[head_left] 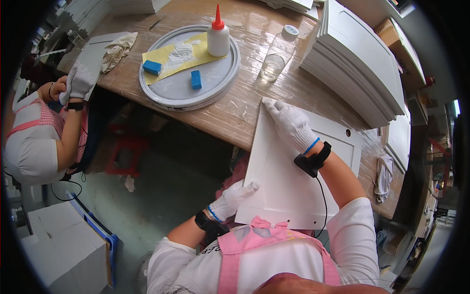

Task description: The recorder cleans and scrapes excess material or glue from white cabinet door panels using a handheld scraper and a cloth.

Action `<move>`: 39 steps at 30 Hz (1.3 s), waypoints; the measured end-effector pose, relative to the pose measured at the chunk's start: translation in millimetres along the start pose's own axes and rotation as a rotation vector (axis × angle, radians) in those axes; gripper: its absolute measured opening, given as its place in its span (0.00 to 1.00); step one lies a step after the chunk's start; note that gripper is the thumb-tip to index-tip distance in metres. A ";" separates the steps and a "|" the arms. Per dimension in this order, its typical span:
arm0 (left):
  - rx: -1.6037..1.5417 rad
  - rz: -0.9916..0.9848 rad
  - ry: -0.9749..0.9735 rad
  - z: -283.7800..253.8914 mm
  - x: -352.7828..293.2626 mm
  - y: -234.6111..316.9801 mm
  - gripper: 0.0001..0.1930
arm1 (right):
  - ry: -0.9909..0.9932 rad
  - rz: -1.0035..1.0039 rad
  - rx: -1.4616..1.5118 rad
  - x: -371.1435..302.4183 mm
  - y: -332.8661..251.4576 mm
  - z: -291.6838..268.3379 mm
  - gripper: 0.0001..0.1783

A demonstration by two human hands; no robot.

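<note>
A white door-like panel (280,169) with a recessed middle and small holes leans between my body and the table edge. My left hand (231,201), in a white knit glove, holds its near left edge, thumb laid over the face; the other fingers are partly hidden. My right hand (293,126), gloved too, is closed at the panel's far left corner, fingertips pressed together against the edge. Whatever may be under those fingers is hidden. Beyond it stands a clear bottle (275,62) with a white cap and some liquid inside.
A round grey lid (169,98) carries yellow sandpaper (161,54) with white paste, two blue blocks (196,80) and a red-tipped squeeze bottle (218,39). Stacked white panels (352,73) rise at right, near a crumpled cloth (385,177). Another person (44,127) works at left.
</note>
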State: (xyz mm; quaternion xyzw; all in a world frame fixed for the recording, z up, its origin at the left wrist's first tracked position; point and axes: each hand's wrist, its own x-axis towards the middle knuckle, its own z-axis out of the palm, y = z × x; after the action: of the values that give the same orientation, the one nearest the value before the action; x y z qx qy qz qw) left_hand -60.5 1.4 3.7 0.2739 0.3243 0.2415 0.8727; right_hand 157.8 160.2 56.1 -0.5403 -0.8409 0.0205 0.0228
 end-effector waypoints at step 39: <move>1.315 0.724 0.554 8.5 -31.4 56.3 0.16 | -0.257 -0.381 0.764 -63.5 -82.3 -45.2 0.14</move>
State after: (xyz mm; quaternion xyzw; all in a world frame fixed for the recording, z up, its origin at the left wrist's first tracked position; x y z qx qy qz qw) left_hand -89.4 21.1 58.5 0.7505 0.4963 0.3283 0.2874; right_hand 112.2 68.7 105.1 -0.3213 -0.8536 0.3922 0.1197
